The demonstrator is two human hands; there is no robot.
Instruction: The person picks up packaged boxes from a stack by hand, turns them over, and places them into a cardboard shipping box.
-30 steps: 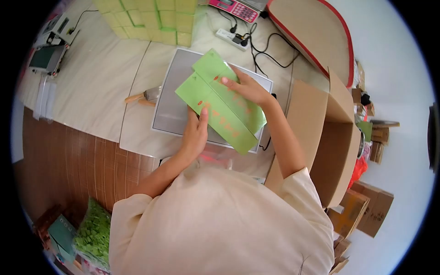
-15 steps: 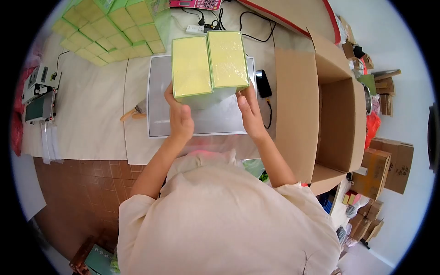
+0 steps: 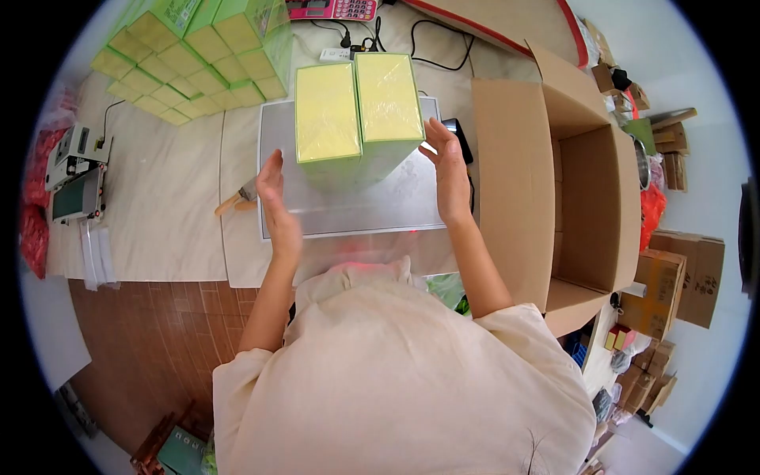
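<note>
Two green boxes with yellow tops stand side by side on a flat grey scale platform [image 3: 396, 207]: the left box [image 3: 327, 112] and the right box [image 3: 388, 96]. My left hand [image 3: 277, 207] hovers flat and open to the left of the pair, a small gap away. My right hand [image 3: 447, 170] is open on the right side, close to the right box's lower corner, holding nothing.
An open empty cardboard carton [image 3: 582, 186] stands right of the scale. Several more green boxes [image 3: 198, 55] are stacked at the back left. A pink calculator [image 3: 332, 8], power strip and cables lie behind. A brush [image 3: 237, 198] lies left of the scale; a small machine [image 3: 75, 170] sits far left.
A second ago both hands held the boxes tilted; half a second ago they set them upright on the scale. Now both hands have let go and moved apart.
</note>
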